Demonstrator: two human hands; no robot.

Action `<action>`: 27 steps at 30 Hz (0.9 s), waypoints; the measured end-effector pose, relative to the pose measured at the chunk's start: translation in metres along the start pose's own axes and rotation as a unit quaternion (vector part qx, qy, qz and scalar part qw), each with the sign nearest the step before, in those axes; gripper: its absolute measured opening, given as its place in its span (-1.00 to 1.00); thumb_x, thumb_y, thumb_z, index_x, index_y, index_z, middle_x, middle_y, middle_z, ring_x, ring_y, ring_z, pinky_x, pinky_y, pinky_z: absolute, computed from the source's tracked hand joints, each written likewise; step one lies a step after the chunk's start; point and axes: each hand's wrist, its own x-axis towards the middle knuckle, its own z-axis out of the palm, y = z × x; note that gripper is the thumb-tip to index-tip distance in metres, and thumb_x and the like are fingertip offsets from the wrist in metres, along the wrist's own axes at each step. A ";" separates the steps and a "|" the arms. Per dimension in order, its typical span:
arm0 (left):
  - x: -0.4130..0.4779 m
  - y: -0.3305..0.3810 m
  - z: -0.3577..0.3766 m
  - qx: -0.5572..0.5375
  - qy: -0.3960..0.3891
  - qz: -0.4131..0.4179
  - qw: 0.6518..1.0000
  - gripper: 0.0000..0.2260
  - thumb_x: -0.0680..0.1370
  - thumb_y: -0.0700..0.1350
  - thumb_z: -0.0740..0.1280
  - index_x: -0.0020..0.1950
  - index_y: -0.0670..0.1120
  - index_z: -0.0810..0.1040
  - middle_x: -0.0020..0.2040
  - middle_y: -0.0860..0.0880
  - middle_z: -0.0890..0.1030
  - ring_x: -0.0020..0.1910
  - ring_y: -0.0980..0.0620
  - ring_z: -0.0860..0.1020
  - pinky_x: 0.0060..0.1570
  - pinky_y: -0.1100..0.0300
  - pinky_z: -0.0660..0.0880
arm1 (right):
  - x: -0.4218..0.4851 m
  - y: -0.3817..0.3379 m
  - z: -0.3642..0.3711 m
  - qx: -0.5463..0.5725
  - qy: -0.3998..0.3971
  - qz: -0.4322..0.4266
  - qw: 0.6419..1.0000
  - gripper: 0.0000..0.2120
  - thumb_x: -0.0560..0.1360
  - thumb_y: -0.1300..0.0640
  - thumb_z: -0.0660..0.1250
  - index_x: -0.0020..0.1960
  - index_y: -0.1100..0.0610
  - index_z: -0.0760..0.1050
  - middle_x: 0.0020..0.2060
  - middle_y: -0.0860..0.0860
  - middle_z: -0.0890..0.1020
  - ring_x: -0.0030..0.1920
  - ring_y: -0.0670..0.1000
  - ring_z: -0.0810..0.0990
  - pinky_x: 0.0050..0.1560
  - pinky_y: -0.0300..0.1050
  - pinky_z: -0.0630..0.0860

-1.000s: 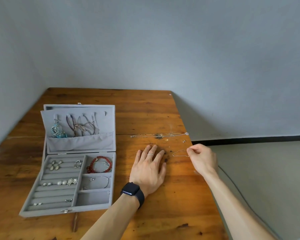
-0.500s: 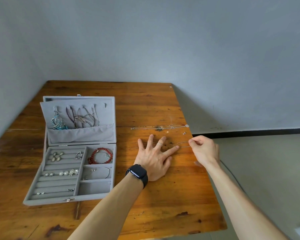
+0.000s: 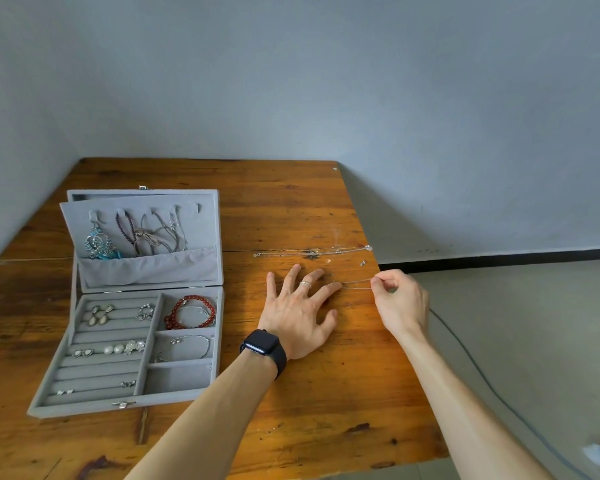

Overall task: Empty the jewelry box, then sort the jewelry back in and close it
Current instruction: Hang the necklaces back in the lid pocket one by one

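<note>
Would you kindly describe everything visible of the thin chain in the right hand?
The chain is fine and silvery, seemingly doubled into a narrow loop. It lies stretched along the table near its right edge. The right hand pinches one end; the left hand appears to pin the other with its index fingertip.

Jewelry box [image 3: 184, 382]: grey all over. Bead bracelet [image 3: 175, 313]: red. Dangly earrings [image 3: 97, 244]: blue-silver. Watch [image 3: 264, 348]: black. Tabletop [image 3: 326, 393]: orange-brown wood grain with dark knots. Wall [image 3: 291, 81]: pale blue-grey.
</note>
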 end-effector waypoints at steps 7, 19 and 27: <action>0.000 -0.001 0.001 0.016 -0.004 0.003 1.000 -0.47 0.58 0.33 -0.13 0.56 0.35 -0.07 0.63 0.08 0.04 0.60 -0.16 -0.12 0.46 -0.39 -0.19 | -0.005 0.002 -0.002 0.005 -0.012 -0.010 1.000 -0.87 0.56 -0.01 0.38 0.08 -0.04 0.62 -0.04 -0.05 0.59 -0.04 -0.09 0.46 0.00 -0.19 0.33; -0.073 0.018 0.011 -0.017 0.008 -0.033 0.999 -0.40 0.61 0.27 -0.16 0.63 0.11 -0.06 0.64 0.05 -0.07 0.61 0.01 -0.18 0.52 -0.05 -0.27 | -0.107 -0.008 -0.029 -0.067 -0.015 -0.088 0.994 -0.76 0.55 0.07 0.38 0.21 0.04 0.58 0.18 0.00 0.60 0.22 0.07 0.52 0.15 -0.09 0.44; -0.178 0.029 0.023 -0.014 0.034 -0.026 0.999 -0.42 0.62 0.29 -0.20 0.63 0.16 -0.03 0.63 0.09 -0.09 0.61 0.04 -0.17 0.51 -0.02 -0.28 | -0.225 -0.012 -0.020 -0.122 -0.016 -0.199 0.972 -0.61 0.60 -0.02 0.19 0.29 0.11 0.61 0.34 0.11 0.56 0.38 0.17 0.48 0.37 0.20 0.42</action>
